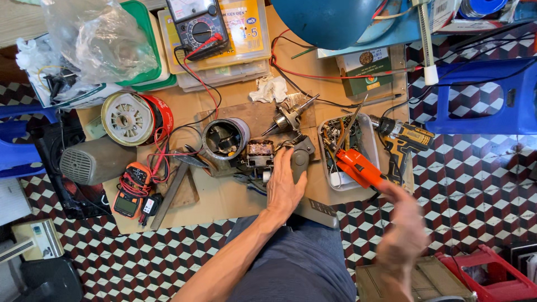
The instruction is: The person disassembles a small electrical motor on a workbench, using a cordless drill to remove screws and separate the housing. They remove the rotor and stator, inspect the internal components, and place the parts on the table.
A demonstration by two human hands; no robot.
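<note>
My left hand (284,187) rests on a grey metal motor part (300,158) lying on the cardboard-covered work surface (224,198), its fingers wrapped over the part's near side. Beside it sits a small motor core with copper windings (259,153) and a round metal motor housing (225,138). My right hand (404,226) is blurred at the lower right, gripping the orange handle of a tool (358,166) whose tip points into a white tray of screws and bits (366,142).
A yellow cordless drill (403,140) lies right of the tray. A multimeter (197,25) with red and black leads sits on plastic boxes at the back. An orange clamp meter (132,190), a hammer (173,184), a fan motor disc (127,118) and a blue stool (475,98) surround the bench.
</note>
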